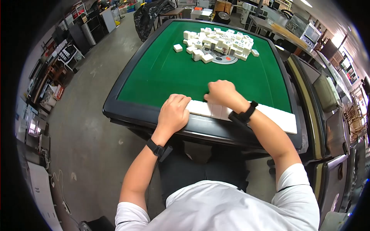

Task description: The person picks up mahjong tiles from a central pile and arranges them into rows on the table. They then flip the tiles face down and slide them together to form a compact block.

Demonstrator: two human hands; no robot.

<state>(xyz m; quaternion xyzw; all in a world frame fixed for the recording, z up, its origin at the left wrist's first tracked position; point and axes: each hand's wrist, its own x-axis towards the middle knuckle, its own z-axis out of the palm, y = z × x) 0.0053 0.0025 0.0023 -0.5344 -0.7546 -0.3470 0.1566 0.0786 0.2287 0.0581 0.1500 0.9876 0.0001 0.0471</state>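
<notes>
A row of white mahjong tiles [278, 118] lies along the near edge of the green table, blank faces up. My left hand [174, 113] is curled at the left end of this row, its fingers pressed together against the end tiles. Over the middle of the row is my right hand [224, 95], with its fingers folded in and slightly blurred. What its fingers hold, if anything, is hidden. A heaped pile of mahjong tiles [219, 40] sits at the far side, partly over a round grey centre plate [219, 59].
The table's green felt [162, 73] has a raised black rim [131, 112]. Benches with a cushion [327, 91] stand along the right side. A black plastic bag [146, 21] is beyond the far left corner. Shelves and clutter line the left wall.
</notes>
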